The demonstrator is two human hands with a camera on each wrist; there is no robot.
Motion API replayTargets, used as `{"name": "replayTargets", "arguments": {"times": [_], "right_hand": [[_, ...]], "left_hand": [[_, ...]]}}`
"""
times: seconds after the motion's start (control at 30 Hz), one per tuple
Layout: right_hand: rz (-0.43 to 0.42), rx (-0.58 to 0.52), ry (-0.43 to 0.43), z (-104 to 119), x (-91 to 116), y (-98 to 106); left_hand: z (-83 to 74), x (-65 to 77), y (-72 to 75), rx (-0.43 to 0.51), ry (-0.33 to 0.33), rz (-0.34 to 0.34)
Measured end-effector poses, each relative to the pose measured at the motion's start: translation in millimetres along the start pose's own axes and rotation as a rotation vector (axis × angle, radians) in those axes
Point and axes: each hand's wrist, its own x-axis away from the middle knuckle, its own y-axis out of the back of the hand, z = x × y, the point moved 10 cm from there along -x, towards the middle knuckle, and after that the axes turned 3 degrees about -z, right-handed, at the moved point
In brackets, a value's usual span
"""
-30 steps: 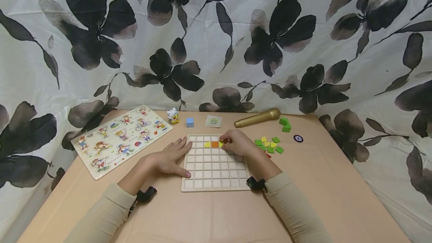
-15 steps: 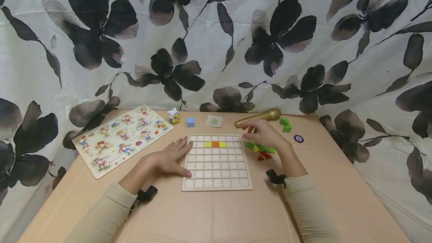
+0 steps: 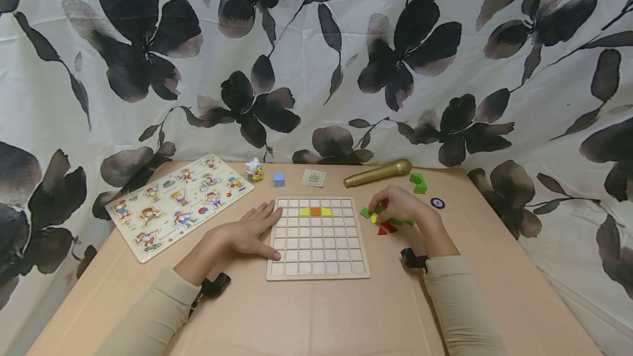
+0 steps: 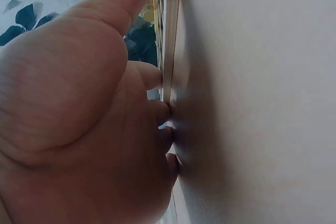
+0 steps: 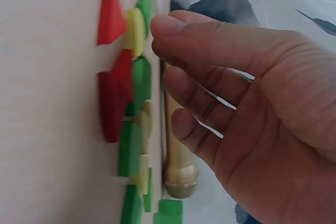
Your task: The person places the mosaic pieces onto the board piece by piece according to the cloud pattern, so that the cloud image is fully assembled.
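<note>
My left hand point(image 3: 249, 232) lies flat with fingers spread at the left edge of a pale grid board point(image 3: 318, 252); the left wrist view shows its fingertips at the board's side. An orange square tile point(image 3: 315, 211) sits in an upper row between two yellow tiles, the left one point(image 3: 304, 212) and the right one point(image 3: 326, 212). To the board's right, my right hand point(image 3: 401, 206) hovers over loose green, yellow and red pieces. Its thumb and forefinger are near a yellow piece point(image 5: 135, 32), with nothing visible between them. Red pieces point(image 5: 111, 17) lie closer to the camera.
A gold microphone point(image 3: 378, 173) lies behind the pieces, with green blocks point(image 3: 419, 184) and a dark round disc point(image 3: 437, 203) further right. At the back left are a picture puzzle board point(image 3: 173, 207), a small toy figure point(image 3: 254, 169), a blue cube point(image 3: 279, 179) and a square card point(image 3: 314, 178).
My right hand has left the right yellow tile on the board and moved right, then down over the loose pieces, some of which have shifted. The left hand stays in place.
</note>
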Motion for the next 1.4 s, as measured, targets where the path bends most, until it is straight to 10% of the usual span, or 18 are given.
{"name": "replayTargets", "arguments": {"times": [0.87, 1.4], "right_hand": [[0.029, -0.05, 0.026, 0.8, -2.1, -8.5], [-0.135, -0.155, 0.29, 101.4, -21.5, -23.2]], "left_hand": [[-0.6, 1.5, 1.5, 0.002, 0.003, -0.005], [-1.9, 0.6, 1.1, 0.004, -0.004, -0.002]]}}
